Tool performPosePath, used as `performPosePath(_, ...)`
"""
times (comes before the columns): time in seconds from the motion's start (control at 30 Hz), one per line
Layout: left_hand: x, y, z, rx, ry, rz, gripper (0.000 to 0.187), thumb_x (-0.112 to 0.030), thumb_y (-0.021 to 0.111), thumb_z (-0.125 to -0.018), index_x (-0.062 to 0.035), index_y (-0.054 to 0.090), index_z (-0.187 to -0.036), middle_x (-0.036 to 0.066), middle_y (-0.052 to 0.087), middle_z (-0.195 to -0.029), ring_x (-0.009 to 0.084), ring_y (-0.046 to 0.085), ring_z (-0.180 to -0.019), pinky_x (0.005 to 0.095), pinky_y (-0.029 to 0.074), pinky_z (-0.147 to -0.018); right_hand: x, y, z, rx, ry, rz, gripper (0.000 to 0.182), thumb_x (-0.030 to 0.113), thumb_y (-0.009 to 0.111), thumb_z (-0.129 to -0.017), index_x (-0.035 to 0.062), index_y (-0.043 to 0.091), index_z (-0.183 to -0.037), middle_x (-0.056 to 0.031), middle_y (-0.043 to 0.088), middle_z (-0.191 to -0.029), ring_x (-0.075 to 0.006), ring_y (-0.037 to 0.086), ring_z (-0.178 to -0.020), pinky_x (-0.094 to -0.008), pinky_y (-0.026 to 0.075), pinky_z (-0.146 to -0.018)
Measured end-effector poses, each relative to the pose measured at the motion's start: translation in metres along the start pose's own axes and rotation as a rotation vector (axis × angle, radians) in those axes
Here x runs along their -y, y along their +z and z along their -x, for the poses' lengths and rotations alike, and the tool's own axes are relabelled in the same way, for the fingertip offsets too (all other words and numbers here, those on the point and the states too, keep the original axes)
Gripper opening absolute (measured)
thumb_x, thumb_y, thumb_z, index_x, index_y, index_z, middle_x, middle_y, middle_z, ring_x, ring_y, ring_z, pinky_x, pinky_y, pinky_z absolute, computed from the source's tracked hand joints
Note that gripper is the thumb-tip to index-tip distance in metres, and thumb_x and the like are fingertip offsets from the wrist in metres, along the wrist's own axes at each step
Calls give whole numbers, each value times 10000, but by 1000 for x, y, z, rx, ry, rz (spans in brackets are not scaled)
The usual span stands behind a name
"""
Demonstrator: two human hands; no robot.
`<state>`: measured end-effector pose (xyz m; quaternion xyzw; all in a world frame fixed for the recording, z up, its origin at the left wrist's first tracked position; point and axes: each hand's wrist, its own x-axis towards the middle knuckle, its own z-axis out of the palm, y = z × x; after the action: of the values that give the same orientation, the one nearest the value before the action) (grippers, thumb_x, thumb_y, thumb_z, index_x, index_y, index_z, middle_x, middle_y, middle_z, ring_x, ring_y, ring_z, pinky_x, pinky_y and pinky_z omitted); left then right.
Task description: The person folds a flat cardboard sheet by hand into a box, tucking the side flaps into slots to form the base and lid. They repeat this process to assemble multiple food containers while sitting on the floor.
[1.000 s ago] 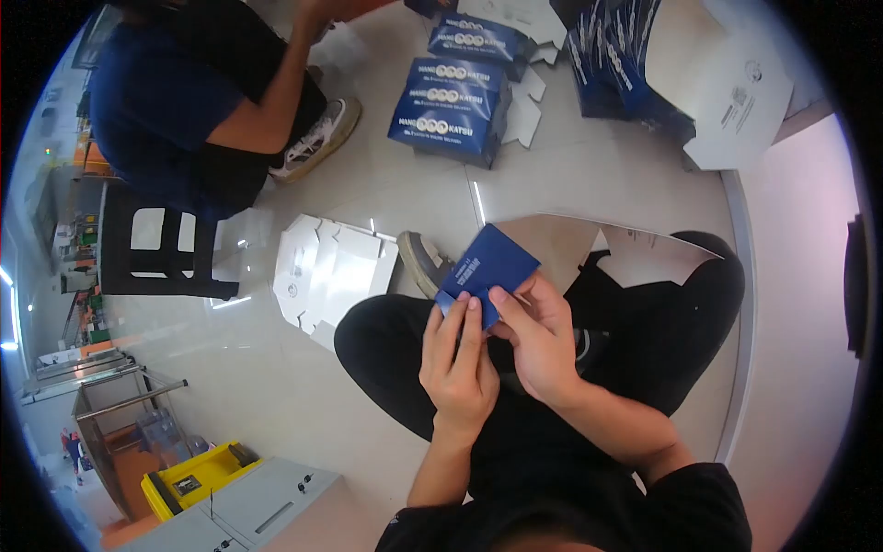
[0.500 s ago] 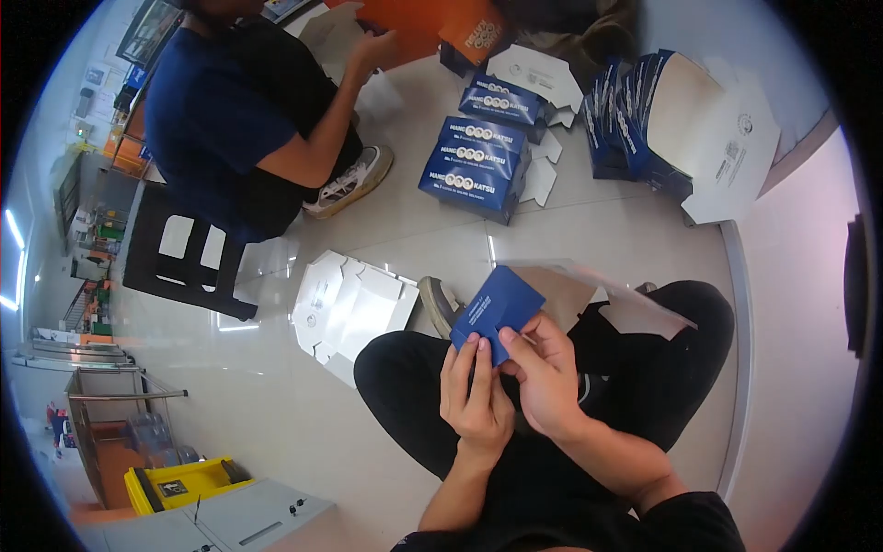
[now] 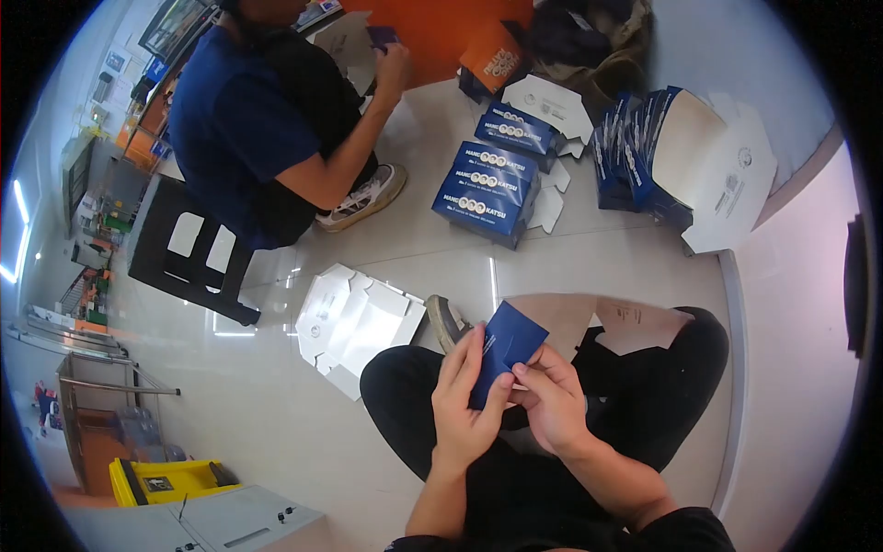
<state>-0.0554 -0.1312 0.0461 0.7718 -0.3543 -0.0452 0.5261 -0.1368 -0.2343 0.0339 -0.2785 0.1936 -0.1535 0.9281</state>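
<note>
A partly folded cardboard box (image 3: 508, 339) is between my hands above my lap, its dark blue printed end toward me. Its brown inner side and a large flap stretch away over my right leg. My left hand (image 3: 464, 401) grips the left edge of the blue panel, with thumb in front and fingers along the side. My right hand (image 3: 554, 401) pinches the panel's lower right edge, near a cut slot. Some of the right fingertips are hidden behind the cardboard.
Flat white box blanks (image 3: 354, 324) lie on the floor to the left. Folded blue boxes (image 3: 487, 189) are stacked ahead, and more blue box pieces (image 3: 644, 152) lean at the right. A co-worker (image 3: 248, 120) sits on a black stool (image 3: 189, 244), holding cardboard.
The blue panel has turned more upright and its printed text faces further left. My left hand has shifted to its left edge, thumb in front. The whole view has tilted slightly.
</note>
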Motion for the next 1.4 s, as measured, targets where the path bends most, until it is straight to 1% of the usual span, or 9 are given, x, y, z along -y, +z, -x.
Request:
performPosePath(0.23, 30, 13, 7, 54, -257, 316, 494, -46, 677, -901, 47, 524, -1362, 156, 628, -1273, 176, 585, -1148, 307, 443, -1000, 9, -27, -2, 31, 54, 261, 169, 82, 524, -999, -9, 577, -1131, -82, 637, -1091, -171, 631, -1025, -354, 548, -909)
performPosePath(0.47, 19, 22, 11, 77, 75, -45, 582, -13, 728, -808, 79, 506, -1338, 247, 643, -1164, 324, 684, -1005, 357, 537, -861, 13, -38, -3, -25, 62, 348, 273, 81, 543, -995, -45, 545, -1237, -91, 638, -1099, -139, 621, -971, -307, 535, -853)
performPosePath(0.57, 19, 17, 12, 93, 69, -124, 630, -15, 729, -803, 81, 467, -1368, 261, 639, -1141, 371, 675, -998, 376, 548, -840, 18, -33, 1, -54, -161, 691, 302, 43, 604, -929, -47, 556, -1213, -134, 643, -1072, -179, 629, -922, -315, 519, -807)
performPosePath(0.67, 22, 17, 13, 94, 146, -227, 584, -50, 701, -845, 90, 454, -1356, 254, 633, -1115, 392, 671, -964, 383, 579, -771, 30, -24, 11, -137, -877, 1229, 404, 7, 679, -807, -51, 560, -1188, -188, 617, -1105, -256, 610, -972, -363, 486, -877)
performPosePath(0.77, 20, 19, 15, 122, 173, -285, 589, -65, 697, -852, 97, 443, -1359, 259, 621, -1136, 389, 670, -967, 389, 582, -768, 58, 13, 7, 19, -1024, 1406, 394, 18, 703, -784, -49, 582, -1152, -190, 611, -1066, -292, 603, -920, -364, 486, -848)
performPosePath(0.97, 28, 18, 22, 149, 154, -311, 593, -70, 681, -855, 98, 436, -1368, 268, 600, -1180, 404, 667, -966, 401, 584, -748, 60, 23, 4, 95, -828, 1401, 270, 42, 727, -785, -8, 650, -1040, -111, 656, -867, -234, 630, -772, -356, 499, -709)
performPosePath(1.03, 23, 17, 22, 128, 123, -291, 594, -60, 672, -854, 101, 430, -1373, 274, 601, -1178, 408, 667, -962, 402, 583, -747, 51, 15, 8, 79, -560, 1277, 151, 22, 717, -810, 4, 674, -954, -91, 652, -815, -226, 628, -702, -338, 494, -649)
performPosePath(1.17, 23, 20, 19, 80, 104, -258, 587, -40, 652, -852, 108, 431, -1376, 284, 614, -1149, 411, 670, -943, 395, 579, -747, 49, -8, 11, 52, -700, 1517, 106, -5, 705, -819, 28, 694, -919, -85, 656, -794, -246, 628, -631, -312, 480, -591)
performPosePath(1.4, 16, 25, 14, 73, 213, -257, 509, 25, 641, -826, 128, 506, -1305, 305, 627, -1183, 388, 690, -1004, 367, 562, -829, 73, -22, 18, 20, -609, 1573, 120, -8, 708, -817, 39, 700, -927, -68, 680, -794, -239, 625, -634, -330, 491, -615)
